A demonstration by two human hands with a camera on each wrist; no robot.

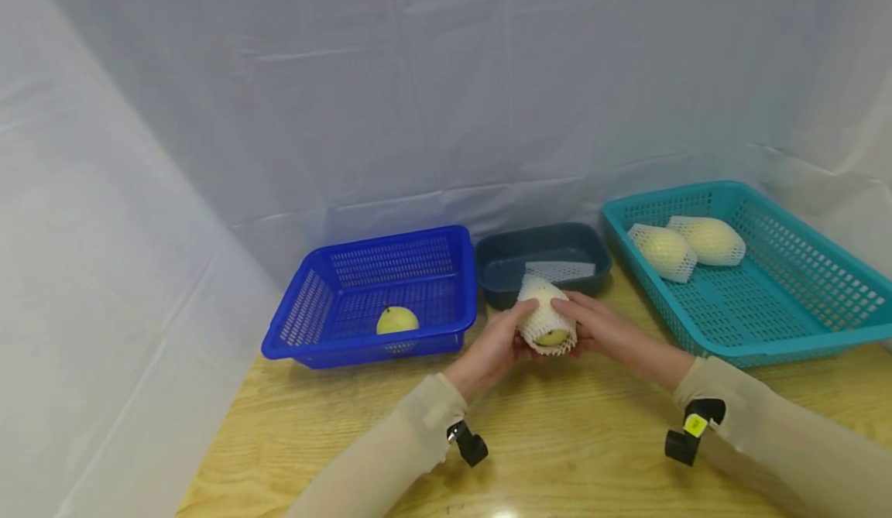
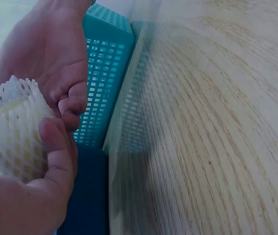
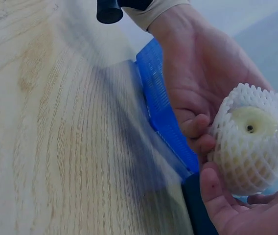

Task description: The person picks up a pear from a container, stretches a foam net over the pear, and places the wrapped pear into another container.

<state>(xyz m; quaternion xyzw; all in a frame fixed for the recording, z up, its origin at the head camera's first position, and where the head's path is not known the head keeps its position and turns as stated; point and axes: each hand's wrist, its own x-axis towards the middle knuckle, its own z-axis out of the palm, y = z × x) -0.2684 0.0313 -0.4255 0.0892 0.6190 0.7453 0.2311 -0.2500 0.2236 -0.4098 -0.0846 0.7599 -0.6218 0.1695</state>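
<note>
A yellow-green pear (image 1: 554,337) sits inside a white foam net sleeve (image 1: 542,313) above the table. My left hand (image 1: 496,345) holds the sleeved pear from the left, and my right hand (image 1: 605,328) grips its right side. Both thumbs lie on top of the net, with fingers underneath. In the right wrist view the pear's dimpled end (image 3: 251,122) shows through the open end of the net. The left wrist view has fingers of both hands around the netting (image 2: 16,142).
A blue basket (image 1: 369,351) at the left holds one bare pear (image 1: 397,320). Behind my hands stands a dark teal bin (image 1: 502,251) with flat foam nets (image 1: 560,270). Two sleeved pears (image 1: 707,241) lie in the turquoise basket (image 1: 780,348) at the right. White sheeting surrounds the wooden table (image 1: 557,440).
</note>
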